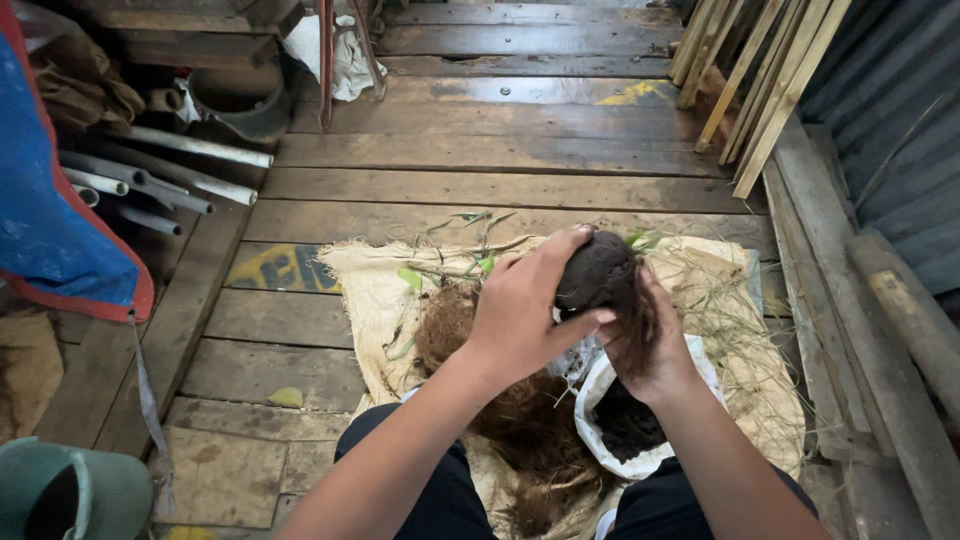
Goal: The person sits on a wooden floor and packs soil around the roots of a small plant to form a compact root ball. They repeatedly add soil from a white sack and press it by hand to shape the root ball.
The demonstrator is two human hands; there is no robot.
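Note:
A dark round ball of soil [597,272] with brown fibres hanging from it is held up between both hands. My left hand [522,306] cups it from the left and over the top, fingers spread on its surface. My right hand [652,340] supports it from below and from the right, partly hidden behind the ball. A small green leaf [634,238] pokes out at the top of the ball. Under the hands stands a white plastic bag [605,405] of dark soil, open at the top. A heap of brown coconut fibre [520,420] lies beside the bag.
A tan burlap sack [370,290] is spread on the wooden plank floor [480,150], with thin green stems [460,245] on it. White pipes [170,170] lie at the left, wooden slats [760,80] lean at the right. A green bucket [60,490] stands bottom left, beside a blue tarp [50,220].

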